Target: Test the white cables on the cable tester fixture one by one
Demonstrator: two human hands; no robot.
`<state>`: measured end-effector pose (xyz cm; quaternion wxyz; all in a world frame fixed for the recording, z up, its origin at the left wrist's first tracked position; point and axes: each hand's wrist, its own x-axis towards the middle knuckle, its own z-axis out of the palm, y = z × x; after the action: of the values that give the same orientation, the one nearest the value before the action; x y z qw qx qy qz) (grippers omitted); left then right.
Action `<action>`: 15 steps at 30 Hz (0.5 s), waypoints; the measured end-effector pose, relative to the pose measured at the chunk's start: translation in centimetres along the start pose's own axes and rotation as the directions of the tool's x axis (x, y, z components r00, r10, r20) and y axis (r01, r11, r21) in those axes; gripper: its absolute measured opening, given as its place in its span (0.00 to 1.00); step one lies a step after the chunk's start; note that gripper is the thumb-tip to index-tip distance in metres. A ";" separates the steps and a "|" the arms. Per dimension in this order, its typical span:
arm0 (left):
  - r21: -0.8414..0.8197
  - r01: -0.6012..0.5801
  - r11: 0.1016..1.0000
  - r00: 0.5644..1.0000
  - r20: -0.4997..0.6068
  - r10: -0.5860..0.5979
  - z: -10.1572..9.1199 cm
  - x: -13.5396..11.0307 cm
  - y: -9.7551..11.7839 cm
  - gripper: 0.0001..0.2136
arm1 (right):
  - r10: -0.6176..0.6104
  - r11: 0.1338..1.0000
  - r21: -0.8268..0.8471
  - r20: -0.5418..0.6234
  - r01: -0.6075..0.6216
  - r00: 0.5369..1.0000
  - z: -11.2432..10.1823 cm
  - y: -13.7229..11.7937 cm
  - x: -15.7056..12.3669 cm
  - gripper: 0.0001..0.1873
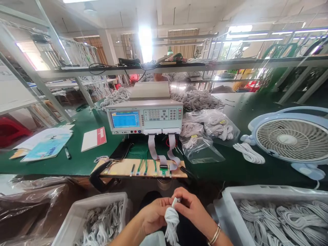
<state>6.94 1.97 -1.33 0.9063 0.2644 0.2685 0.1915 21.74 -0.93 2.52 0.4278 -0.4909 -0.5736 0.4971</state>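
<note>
In the head view, a coiled bundle of white cable [171, 222] hangs between my hands at the bottom centre. My left hand [156, 213] pinches the bundle near its top from the left side. My right hand [191, 206] has its fingers closed on the small white connector end [175, 202] that sticks up out of the bundle. The fingertips partly hide that connector. Just beyond my hands is a wooden board [115, 169] with short green wires and small connectors along its front edge. Two grey ribbon cables [153, 147] link the board to a tester with a blue screen [125, 119].
White bins of coiled cables stand at lower left [64, 222] and lower right [230, 201]. On the green table lie bagged cables [202, 136], a loose cable bundle [249, 152], a blue fan [287, 136], booklets [48, 145] and a marker [67, 152]. A shelf rail [102, 71] crosses behind.
</note>
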 end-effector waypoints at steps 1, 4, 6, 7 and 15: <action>-0.007 0.039 0.999 0.999 0.031 -0.038 0.0 0.0 -0.1 0.11 | -0.051 0.995 -0.090 0.032 0.054 0.998 -0.3 -0.5 -0.1 0.04; -0.032 -0.022 0.999 0.999 -0.025 0.021 -0.1 0.3 -0.4 0.10 | -0.103 0.977 -0.184 0.019 0.105 0.995 -0.5 -0.6 -0.2 0.06; -0.015 -0.216 0.976 0.958 -0.195 0.209 -0.4 0.8 -0.3 0.10 | -0.053 0.995 -0.094 -0.077 0.045 0.996 -0.1 0.3 0.1 0.05; 0.029 -0.313 0.949 0.910 -0.278 0.308 -0.6 1.1 -0.1 0.10 | -0.008 1.000 -0.013 -0.128 0.006 0.992 0.1 1.0 0.3 0.05; 0.252 -0.345 0.904 0.830 -0.367 0.419 -2.4 2.3 1.1 0.10 | 0.311 0.919 0.319 -0.230 -0.231 0.922 0.7 4.5 3.8 0.13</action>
<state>7.11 4.88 -3.31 0.7450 0.3447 0.4109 0.3967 21.12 2.79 -2.02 0.4961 -0.5635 -0.3563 0.5562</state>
